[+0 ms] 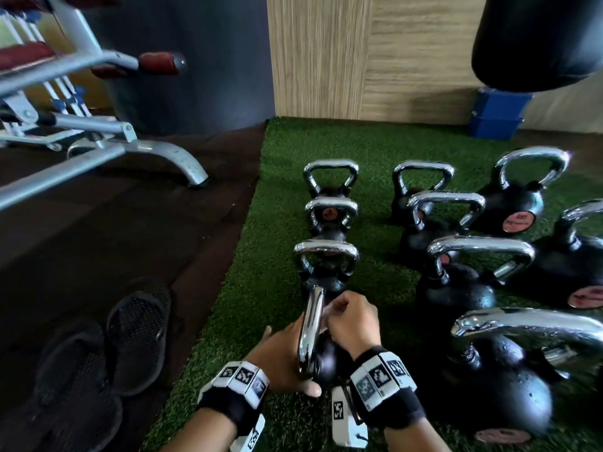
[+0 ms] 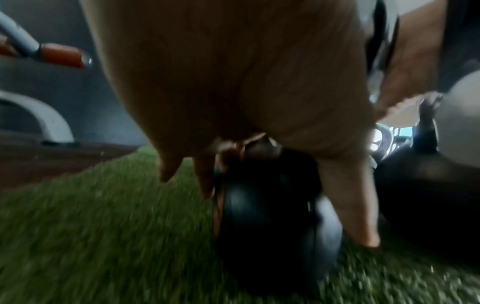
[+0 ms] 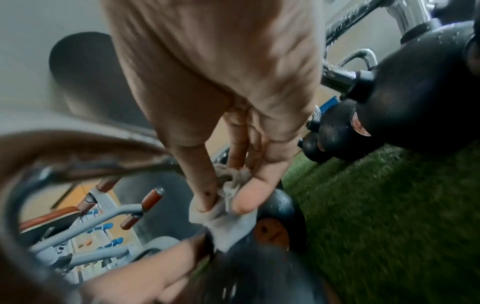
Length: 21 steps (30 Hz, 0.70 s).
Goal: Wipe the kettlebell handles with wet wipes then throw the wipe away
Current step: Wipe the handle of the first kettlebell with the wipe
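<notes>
The nearest small black kettlebell (image 1: 326,362) of the left row is tilted on the green turf, its chrome handle (image 1: 310,334) pointing up and away. My left hand (image 1: 282,358) grips its round body (image 2: 272,205), fingers (image 2: 205,183) on one side and thumb on the other. My right hand (image 1: 347,319) pinches a crumpled white wet wipe (image 3: 228,218) between thumb and fingers (image 3: 246,203). The wipe is pressed against the handle near where it meets the body. In the head view only a sliver of the wipe (image 1: 327,312) shows.
Three more small kettlebells (image 1: 328,256) stand in a row beyond; several larger wet ones (image 1: 470,288) crowd the right. A weight bench (image 1: 98,148) and black sandals (image 1: 137,334) sit on the dark floor to the left. A punching bag (image 1: 538,40) hangs at the back right above a blue box (image 1: 496,112).
</notes>
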Available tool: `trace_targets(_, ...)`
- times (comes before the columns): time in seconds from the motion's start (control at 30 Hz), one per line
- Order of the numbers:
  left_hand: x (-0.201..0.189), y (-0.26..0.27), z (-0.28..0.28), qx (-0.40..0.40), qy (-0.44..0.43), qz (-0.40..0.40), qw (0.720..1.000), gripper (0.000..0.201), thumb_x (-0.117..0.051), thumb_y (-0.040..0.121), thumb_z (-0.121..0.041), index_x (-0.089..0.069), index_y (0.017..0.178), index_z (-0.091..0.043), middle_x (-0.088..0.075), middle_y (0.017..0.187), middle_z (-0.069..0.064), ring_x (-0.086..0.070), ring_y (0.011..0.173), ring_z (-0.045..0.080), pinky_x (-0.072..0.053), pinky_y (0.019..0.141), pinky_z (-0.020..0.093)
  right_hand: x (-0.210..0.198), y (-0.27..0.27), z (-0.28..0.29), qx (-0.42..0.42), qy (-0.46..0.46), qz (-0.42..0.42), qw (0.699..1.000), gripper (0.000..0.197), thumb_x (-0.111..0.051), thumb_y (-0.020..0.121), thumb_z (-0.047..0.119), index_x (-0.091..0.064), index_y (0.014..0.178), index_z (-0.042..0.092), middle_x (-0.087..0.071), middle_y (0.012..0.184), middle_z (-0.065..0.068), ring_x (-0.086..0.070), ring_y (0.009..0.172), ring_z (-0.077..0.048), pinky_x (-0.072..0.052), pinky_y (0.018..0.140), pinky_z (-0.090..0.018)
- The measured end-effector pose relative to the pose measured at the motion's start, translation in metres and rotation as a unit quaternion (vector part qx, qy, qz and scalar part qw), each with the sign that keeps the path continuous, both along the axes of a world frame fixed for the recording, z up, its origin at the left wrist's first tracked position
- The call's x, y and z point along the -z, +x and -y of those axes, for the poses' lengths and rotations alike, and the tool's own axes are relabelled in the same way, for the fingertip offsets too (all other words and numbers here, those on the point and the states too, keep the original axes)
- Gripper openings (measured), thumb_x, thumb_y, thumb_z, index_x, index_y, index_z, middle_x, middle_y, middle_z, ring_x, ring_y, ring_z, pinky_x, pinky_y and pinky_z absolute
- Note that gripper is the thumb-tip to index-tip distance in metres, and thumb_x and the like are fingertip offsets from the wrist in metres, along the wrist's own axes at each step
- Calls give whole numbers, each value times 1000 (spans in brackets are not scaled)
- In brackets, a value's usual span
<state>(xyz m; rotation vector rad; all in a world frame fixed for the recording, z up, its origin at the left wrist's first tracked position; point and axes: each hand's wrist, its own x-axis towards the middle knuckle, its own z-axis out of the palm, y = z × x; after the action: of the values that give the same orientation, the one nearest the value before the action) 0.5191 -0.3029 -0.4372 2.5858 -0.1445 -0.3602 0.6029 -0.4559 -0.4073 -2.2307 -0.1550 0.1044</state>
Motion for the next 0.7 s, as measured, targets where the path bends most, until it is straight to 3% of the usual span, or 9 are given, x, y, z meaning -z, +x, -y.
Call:
trace_targets(0.03,-12,-1,-1,5,51,-16,999,126,-74,53,-77,-13,157,-39,-40,156,-14,-40,145,18,-17,116,73,-6,1,5,-16,3,26,1000,9,-69,76,17,-65,83,22,-67,80,8,-62,81,-16,-44,65,-17)
trace_targets(0.1,-33,-2,-3,-15,44,-43,998,129,-74,49,-84,-9,153,-45,-56,144,-18,-55,133,14,-31,119,56,-22,7,14,-91,-8,87,992,32,-65,78,13,-65,107,27,-65,84,8,-63,84,-18,-46,71,-23)
trace_targets(0.17,-51,-7,0,-61,-14,-24,998,119,-73,51,-90,-16,146,-48,-64,128,-23,-67,110,4,-52,97,29,-39,16,15,-199,-67,122,970,58,-59,81,9,-58,133,35,-65,100,2,-64,96,-21,-50,85,-27)
trace_targets(0.2,-59,-10,2,-84,-14,11,996,110,-70,55,-91,-23,143,-45,-65,121,-22,-68,99,1,-54,84,24,-47,21,13,-238,-110,122,957,62,-56,83,10,-54,138,38,-61,104,1,-63,100,-23,-51,89,-29)
trace_targets(0.3,-74,-11,15,-118,62,121,984,72,-68,70,-68,-44,126,-28,-71,109,-6,-72,95,15,-58,79,35,-58,26,7,-291,-201,107,929,46,-54,89,20,-61,127,45,-49,97,3,-62,97,-28,-52,88,-34)
trace_targets(0.43,-86,-4,16,-65,92,108,988,46,-72,75,-42,-53,113,-27,-68,108,-3,-70,100,24,-57,81,38,-58,11,15,-270,-213,126,931,18,-52,86,34,-63,100,30,-43,82,4,-62,84,-34,-53,73,-38)
trace_targets(0.5,-94,2,5,-10,124,97,987,51,-75,76,-35,-55,123,-35,-66,111,-6,-67,107,22,-55,87,39,-56,6,28,-235,-210,134,940,19,-52,84,32,-64,98,27,-40,79,6,-62,86,-34,-49,70,-33)
trace_targets(0.6,-108,15,-13,71,177,60,980,83,-79,81,-31,-36,149,-49,-65,129,-6,-61,120,18,-50,100,37,-52,-14,47,-184,-179,111,960,24,-56,81,26,-68,101,22,-46,80,7,-64,92,-32,-52,75,-33)
trace_targets(0.7,-119,29,-19,127,159,33,979,88,-80,79,-27,-31,144,-62,-66,134,-7,-62,123,15,-52,100,36,-45,-38,56,-149,-180,124,965,37,-61,80,29,-68,113,15,-62,99,-1,-66,98,-29,-55,84,-36)
